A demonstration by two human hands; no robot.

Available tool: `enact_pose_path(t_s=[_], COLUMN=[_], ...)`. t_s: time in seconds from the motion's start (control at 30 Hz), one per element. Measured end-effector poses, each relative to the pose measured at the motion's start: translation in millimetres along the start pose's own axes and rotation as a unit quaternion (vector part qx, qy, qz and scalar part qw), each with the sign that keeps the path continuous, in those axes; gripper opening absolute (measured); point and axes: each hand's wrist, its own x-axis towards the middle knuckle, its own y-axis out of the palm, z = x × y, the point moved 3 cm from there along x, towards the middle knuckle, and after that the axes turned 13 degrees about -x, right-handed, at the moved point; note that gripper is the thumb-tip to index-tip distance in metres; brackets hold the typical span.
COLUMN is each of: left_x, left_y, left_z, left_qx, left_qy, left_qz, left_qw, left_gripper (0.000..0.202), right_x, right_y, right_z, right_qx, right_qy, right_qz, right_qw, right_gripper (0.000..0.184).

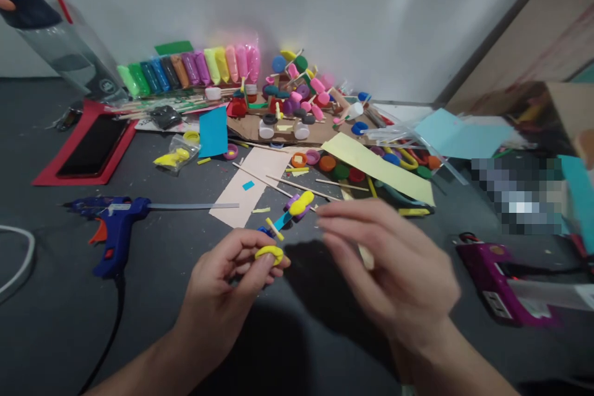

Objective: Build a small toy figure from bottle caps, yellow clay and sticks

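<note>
Dark, cluttered tabletop (153, 297) lies below the left hand (232, 278), fingertips pinched on a yellow ring (269, 253), apparently steadying the stick model (291, 213) above it, while the blurred right hand (394, 266) hovers just beside, fingers loosely spread.

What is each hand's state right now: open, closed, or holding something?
Left hand: pinched shut on a yellow piece.
Right hand: blurred by motion, cannot be told.
</note>
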Motion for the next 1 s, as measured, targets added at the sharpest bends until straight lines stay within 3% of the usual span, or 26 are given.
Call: enact_pose_path(t_s=[0.07, 0.13, 0.23, 0.3, 0.37, 0.5, 0.77, 1.0], left_x=[3, 6, 9, 9, 9, 9, 19, 23], left_y=[1.6, 3.1, 3.2, 1.1, -2.2, -8.6, -15.4, -15.3], left_z=[2, 2, 1, 0, -1, -4, -11, -4], left_qx=[-0.033, -0.064, -0.094, -0.105, -0.111, -0.119, -0.154, -0.183], left_qy=[-0.024, -0.025, -0.021, -0.018, -0.005, 0.046, 0.105, 0.042], left_qz=[-0.030, -0.046, -0.043, -0.047, -0.056, -0.076, -0.142, -0.133], left_qw=[0.999, 0.997, 0.994, 0.993, 0.992, 0.989, 0.972, 0.973], left_gripper=[0.003, 0.007, 0.013, 0.016, 0.014, 0.011, 0.014, 0.021], right_x=[5, 6, -1, -14, -26, -33, -4, 8], right_y=[-17, -31, -37, -32, -27, -15, 15, 7], right_z=[-14, -32, -56, -71, -82, -78, -46, -77], right_qx=[-0.047, -0.115, -0.228, -0.262, -0.276, -0.255, -0.197, -0.286], right_qy=[0.059, 0.129, 0.117, 0.088, 0.077, 0.062, -0.011, 0.076], right_qz=[-0.057, -0.063, 0.065, 0.194, 0.266, 0.282, 0.331, 0.310], right_qw=[0.996, 0.983, 0.964, 0.941, 0.920, 0.923, 0.923, 0.904], right_gripper=[0.015, 0.012, 0.013, 0.019, 0.018, 0.017, 0.014, 0.018])
